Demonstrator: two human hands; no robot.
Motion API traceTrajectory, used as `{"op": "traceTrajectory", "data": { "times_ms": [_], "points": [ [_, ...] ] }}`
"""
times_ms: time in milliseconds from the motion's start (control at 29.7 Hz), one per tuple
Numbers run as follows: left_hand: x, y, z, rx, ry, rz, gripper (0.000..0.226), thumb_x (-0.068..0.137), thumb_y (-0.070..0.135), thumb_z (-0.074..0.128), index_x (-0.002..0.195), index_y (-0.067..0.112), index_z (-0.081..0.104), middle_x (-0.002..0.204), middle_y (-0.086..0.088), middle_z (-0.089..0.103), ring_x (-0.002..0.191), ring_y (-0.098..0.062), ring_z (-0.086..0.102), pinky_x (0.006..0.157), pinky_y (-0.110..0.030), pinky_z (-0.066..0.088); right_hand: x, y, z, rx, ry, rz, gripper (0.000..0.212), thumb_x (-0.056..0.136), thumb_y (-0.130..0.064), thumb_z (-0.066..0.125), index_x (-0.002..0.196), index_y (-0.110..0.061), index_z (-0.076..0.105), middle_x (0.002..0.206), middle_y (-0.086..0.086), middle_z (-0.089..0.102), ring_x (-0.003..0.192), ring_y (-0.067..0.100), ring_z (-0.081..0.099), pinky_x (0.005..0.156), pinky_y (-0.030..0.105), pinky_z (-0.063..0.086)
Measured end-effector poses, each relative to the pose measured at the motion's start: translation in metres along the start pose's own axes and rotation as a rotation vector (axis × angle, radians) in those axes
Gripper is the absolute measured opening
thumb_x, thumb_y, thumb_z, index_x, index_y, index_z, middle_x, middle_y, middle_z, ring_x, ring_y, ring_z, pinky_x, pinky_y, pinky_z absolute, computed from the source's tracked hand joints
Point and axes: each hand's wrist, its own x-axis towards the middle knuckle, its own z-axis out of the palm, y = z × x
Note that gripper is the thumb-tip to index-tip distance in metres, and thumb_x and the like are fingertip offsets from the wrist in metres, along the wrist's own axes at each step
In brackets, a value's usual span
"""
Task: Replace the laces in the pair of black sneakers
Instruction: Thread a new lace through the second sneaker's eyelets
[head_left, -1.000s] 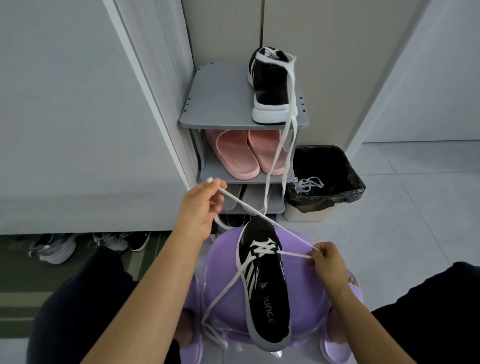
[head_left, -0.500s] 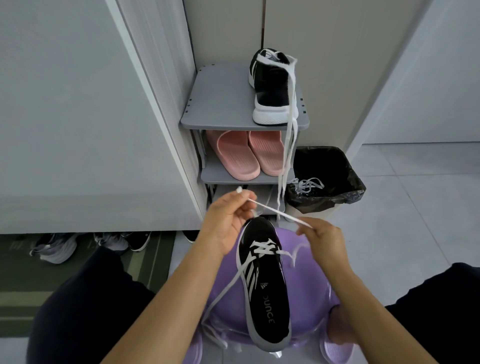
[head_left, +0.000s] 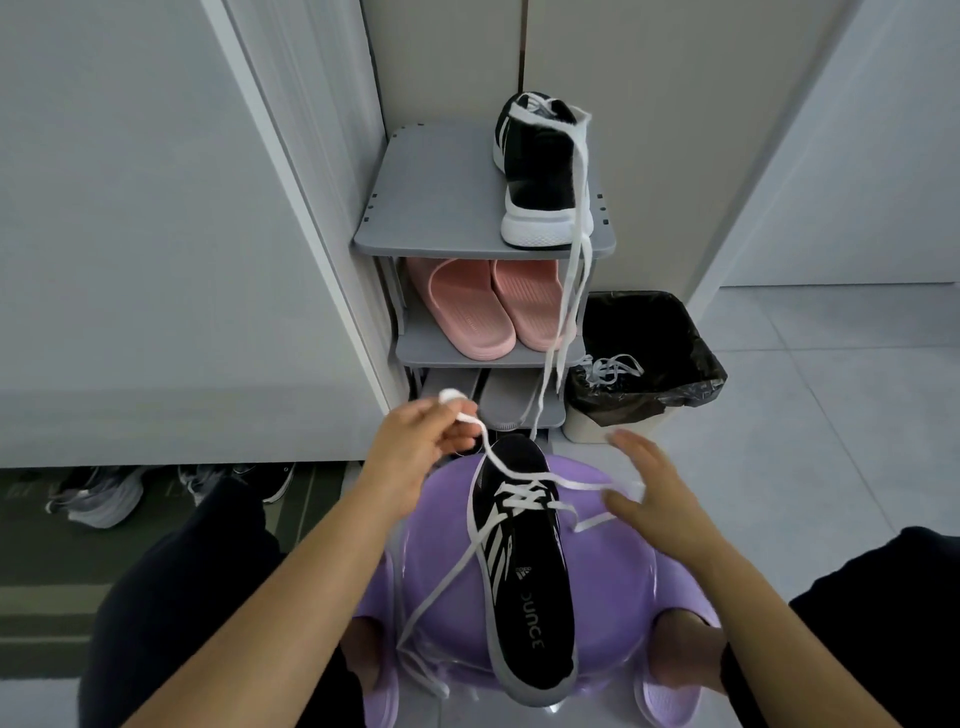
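Note:
A black sneaker (head_left: 524, 566) lies on a purple stool (head_left: 447, 561), toe pointing away from me, partly threaded with a white lace (head_left: 524, 475). My left hand (head_left: 410, 449) pinches one end of that lace above the toe. My right hand (head_left: 654, 493) hovers beside the shoe with fingers spread, holding nothing; a slack loop of lace lies by its fingers. The other lace end trails down the stool's left side. The second black sneaker (head_left: 543, 171) stands on the top of a grey shoe rack (head_left: 431, 208), a white lace draped over it and hanging down.
Pink slippers (head_left: 483, 306) sit on the rack's middle shelf. A bin with a black liner (head_left: 644, 364) holding old laces stands right of the rack. Shoes (head_left: 98, 499) lie under the white cabinet at left. My knees flank the stool.
My right hand has let go of the lace and opened, moving right and down. The lace, taut before, now hangs slack. My left hand still grips its end.

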Motion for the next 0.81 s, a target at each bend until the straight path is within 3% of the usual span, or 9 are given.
{"op": "traceTrajectory", "data": {
  "times_ms": [67, 169, 236, 303, 438, 506, 607, 708, 809],
  "points": [
    [-0.007, -0.009, 0.014, 0.028, -0.105, -0.050, 0.017, 0.093, 0.004, 0.049, 0.086, 0.004, 0.064, 0.076, -0.012, 0.068, 0.062, -0.011, 0.066, 0.061, -0.019, 0.055, 0.001, -0.039, 0.016, 0.197, -0.037, -0.097, 0.038, 0.088, -0.007, 0.059, 0.125, -0.012, 0.053, 0.120, -0.006, 0.052, 0.113, 0.006, 0.048, 0.088, -0.002, 0.030],
    [-0.015, -0.015, 0.030, 0.036, -0.146, -0.042, 0.015, 0.092, 0.006, 0.052, 0.085, 0.007, 0.065, 0.073, -0.005, 0.069, 0.063, -0.011, 0.066, 0.060, -0.020, 0.054, 0.007, -0.076, 0.037, 0.444, -0.142, -0.105, 0.015, 0.095, -0.018, 0.050, 0.100, -0.011, 0.062, 0.084, -0.004, 0.062, 0.078, -0.001, 0.056, 0.074, 0.011, 0.044],
    [-0.011, -0.013, 0.028, -0.008, -0.058, 0.003, 0.016, 0.092, 0.007, 0.052, 0.081, 0.007, 0.064, 0.073, -0.006, 0.068, 0.061, -0.011, 0.066, 0.057, -0.019, 0.053, 0.011, -0.077, 0.036, 0.537, -0.113, -0.048, 0.021, 0.096, -0.017, 0.047, 0.081, -0.014, 0.061, 0.066, -0.008, 0.056, 0.059, -0.006, 0.050, 0.062, 0.010, 0.039],
    [-0.004, -0.011, 0.018, -0.016, 0.045, 0.022, 0.017, 0.092, 0.009, 0.052, 0.080, 0.007, 0.064, 0.072, -0.006, 0.066, 0.058, -0.010, 0.063, 0.055, -0.018, 0.052, 0.011, -0.065, 0.027, 0.528, -0.054, -0.007, 0.027, 0.096, -0.015, 0.048, 0.072, -0.016, 0.060, 0.058, -0.014, 0.054, 0.054, -0.007, 0.048, 0.059, 0.008, 0.036],
    [0.002, -0.021, 0.004, -0.089, 0.216, -0.055, 0.010, 0.089, 0.007, 0.058, 0.081, 0.007, 0.064, 0.064, -0.003, 0.060, 0.047, -0.006, 0.055, 0.046, -0.018, 0.047, 0.010, -0.030, 0.012, 0.212, 0.071, -0.028, 0.019, 0.094, -0.017, 0.052, 0.081, -0.024, 0.065, 0.080, -0.009, 0.052, 0.075, 0.001, 0.052, 0.068, 0.005, 0.037],
    [0.002, -0.027, 0.002, -0.188, 0.277, -0.102, 0.008, 0.086, 0.005, 0.060, 0.079, 0.007, 0.064, 0.056, -0.001, 0.057, 0.046, -0.007, 0.054, 0.046, -0.018, 0.048, 0.009, -0.012, 0.005, 0.132, 0.121, -0.025, 0.019, 0.093, -0.016, 0.053, 0.085, -0.026, 0.067, 0.080, -0.005, 0.048, 0.079, 0.003, 0.050, 0.071, 0.006, 0.035],
    [-0.001, -0.036, 0.003, -0.124, 0.207, -0.110, 0.006, 0.086, 0.002, 0.061, 0.085, 0.004, 0.067, 0.055, -0.002, 0.060, 0.048, -0.007, 0.058, 0.050, -0.017, 0.051, 0.004, 0.002, 0.000, 0.124, 0.141, -0.035, 0.023, 0.092, -0.018, 0.056, 0.084, -0.039, 0.061, 0.082, -0.007, 0.048, 0.082, 0.004, 0.050, 0.079, 0.017, 0.035],
    [-0.011, -0.043, 0.018, 0.024, 0.101, -0.035, 0.012, 0.084, -0.004, 0.061, 0.094, 0.003, 0.062, 0.066, -0.008, 0.062, 0.051, -0.006, 0.062, 0.052, -0.017, 0.053, 0.001, -0.008, 0.011, 0.150, 0.105, -0.076, 0.024, 0.089, -0.015, 0.060, 0.112, -0.022, 0.061, 0.111, -0.008, 0.049, 0.107, 0.004, 0.047, 0.096, 0.015, 0.031],
    [-0.018, -0.045, 0.037, 0.126, 0.034, 0.050, 0.019, 0.081, -0.007, 0.063, 0.080, 0.007, 0.050, 0.063, -0.006, 0.060, 0.049, -0.008, 0.062, 0.051, -0.019, 0.052, 0.002, -0.043, 0.027, 0.306, -0.100, -0.092, 0.021, 0.090, -0.017, 0.057, 0.111, -0.021, 0.055, 0.102, -0.008, 0.059, 0.091, -0.006, 0.056, 0.085, 0.008, 0.042]
  ]
}}
